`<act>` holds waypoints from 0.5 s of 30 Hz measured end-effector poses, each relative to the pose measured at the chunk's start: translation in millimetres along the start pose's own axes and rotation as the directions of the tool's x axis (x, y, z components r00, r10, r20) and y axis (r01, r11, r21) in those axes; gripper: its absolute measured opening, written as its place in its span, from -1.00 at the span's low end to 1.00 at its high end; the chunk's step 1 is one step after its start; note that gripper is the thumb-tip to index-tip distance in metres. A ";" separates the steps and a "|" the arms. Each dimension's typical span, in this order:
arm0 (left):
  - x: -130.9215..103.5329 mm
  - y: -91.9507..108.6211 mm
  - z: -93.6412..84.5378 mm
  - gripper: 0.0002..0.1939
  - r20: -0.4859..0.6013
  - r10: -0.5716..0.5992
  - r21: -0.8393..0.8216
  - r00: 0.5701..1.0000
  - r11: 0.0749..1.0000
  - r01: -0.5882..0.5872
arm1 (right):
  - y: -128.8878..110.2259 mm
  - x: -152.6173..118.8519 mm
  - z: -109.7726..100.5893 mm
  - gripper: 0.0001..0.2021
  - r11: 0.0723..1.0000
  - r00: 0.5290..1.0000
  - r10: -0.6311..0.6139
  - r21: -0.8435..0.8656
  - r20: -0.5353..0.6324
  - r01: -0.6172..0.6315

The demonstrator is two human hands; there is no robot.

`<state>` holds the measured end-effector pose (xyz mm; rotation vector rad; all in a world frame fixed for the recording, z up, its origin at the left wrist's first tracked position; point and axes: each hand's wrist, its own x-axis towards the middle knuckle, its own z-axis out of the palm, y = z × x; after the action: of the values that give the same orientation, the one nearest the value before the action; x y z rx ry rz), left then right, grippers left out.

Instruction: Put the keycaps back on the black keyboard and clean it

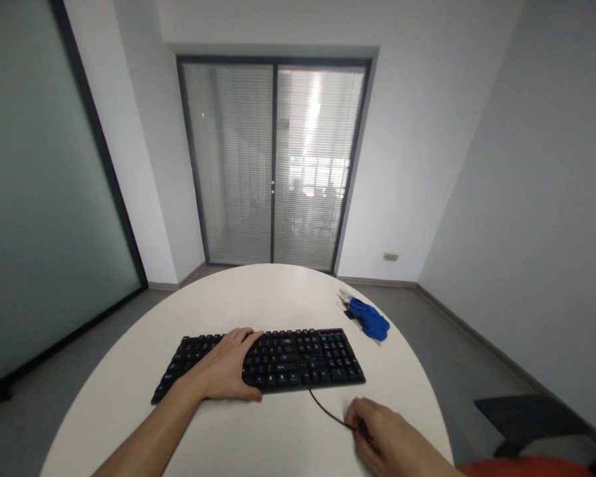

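Note:
A black keyboard (302,358) lies on the round cream table (268,291), its cable edge facing me. My left hand (231,368) rests over the left-middle keys, thumb apart at the near edge and fingers reaching to the far edge; it covers part of the keys. From the keyboard's near edge a thin black cable (328,412) curves right to my right hand (375,427). The fingers of that hand are curled round the cable, low over the table to the right of the keyboard's near side.
A blue cloth-like item (370,320) with pale and black bits beside it lies near the table's right edge. An orange seat (526,466) and a black chair part (529,416) stand at lower right. Beyond the table is a glass partition with blinds (228,165).

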<state>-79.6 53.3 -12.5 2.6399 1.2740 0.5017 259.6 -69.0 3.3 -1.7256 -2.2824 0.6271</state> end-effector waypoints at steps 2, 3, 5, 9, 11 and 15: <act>-1.2 -0.6 0.0 0.17 0.010 0.014 -0.015 1.000 1.000 -0.014 | 4.8 1.2 -9.5 -0.78 0.997 0.997 -0.072 0.013 -0.018 0.072; -1.7 -0.7 0.1 0.17 0.014 0.019 -0.020 1.000 1.000 -0.019 | 7.3 1.9 -15.3 -0.79 0.995 0.995 -0.094 0.021 -0.026 0.095; -2.4 -0.3 -0.1 0.18 0.017 0.024 -0.028 1.000 0.999 -0.023 | 12.3 3.6 -26.8 -0.81 0.994 0.995 -0.096 0.044 -0.039 0.098; -2.6 3.5 -3.1 0.19 0.035 0.043 -0.047 0.998 0.998 -0.041 | 16.6 8.5 -37.9 -0.85 0.993 0.997 -0.068 0.091 -0.045 0.072; -1.8 6.6 -5.8 0.19 0.051 0.072 -0.055 0.996 0.996 -0.069 | 13.5 12.0 -37.3 -0.85 0.990 0.992 -0.103 0.092 -0.079 0.110; 0.7 14.2 -10.3 0.13 0.072 0.157 -0.059 0.985 0.986 -0.153 | 1.2 24.6 -31.3 -0.48 0.968 0.963 -0.244 0.035 -0.112 0.249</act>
<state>-72.6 45.0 1.4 2.6982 1.0246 0.4456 266.4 -38.8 28.4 -1.3868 -2.3345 0.5222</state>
